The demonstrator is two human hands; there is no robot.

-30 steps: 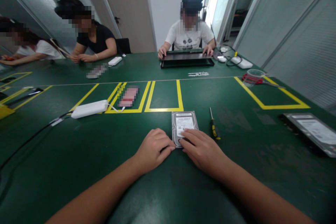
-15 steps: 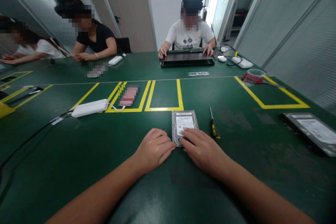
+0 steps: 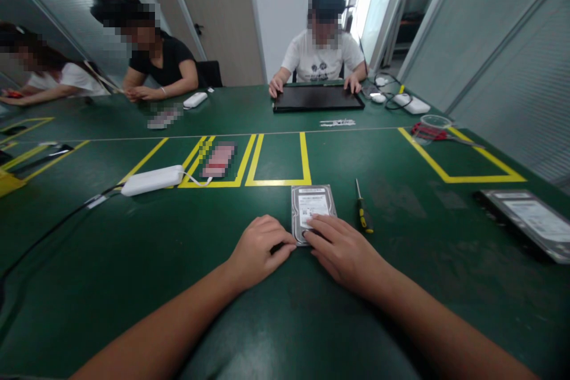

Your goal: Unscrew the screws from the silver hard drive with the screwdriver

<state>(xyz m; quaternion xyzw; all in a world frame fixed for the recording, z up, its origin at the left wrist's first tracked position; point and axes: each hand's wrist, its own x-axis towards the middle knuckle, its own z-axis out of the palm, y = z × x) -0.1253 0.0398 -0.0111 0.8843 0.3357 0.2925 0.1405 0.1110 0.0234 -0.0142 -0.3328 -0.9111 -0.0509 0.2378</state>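
A silver hard drive [image 3: 312,206] with a white label lies flat on the green table [image 3: 178,249] just in front of me. My left hand [image 3: 259,248] rests beside its near left corner, fingers curled, fingertips touching the drive's edge. My right hand [image 3: 345,252] lies on the drive's near end with fingers stretched flat over it. A small screwdriver [image 3: 363,211] with a yellow and black handle lies just right of the drive.
Yellow tape boxes [image 3: 278,160] mark the table beyond the drive. A white power adapter [image 3: 152,180] with cable lies left. Another hard drive [image 3: 529,222] sits at the right edge. Across the table a person holds a black tray [image 3: 317,98]; two more people sit far left.
Both hands stay at the drive's near end. The view has tilted slightly, and the person opposite has laid the black tray flatter.
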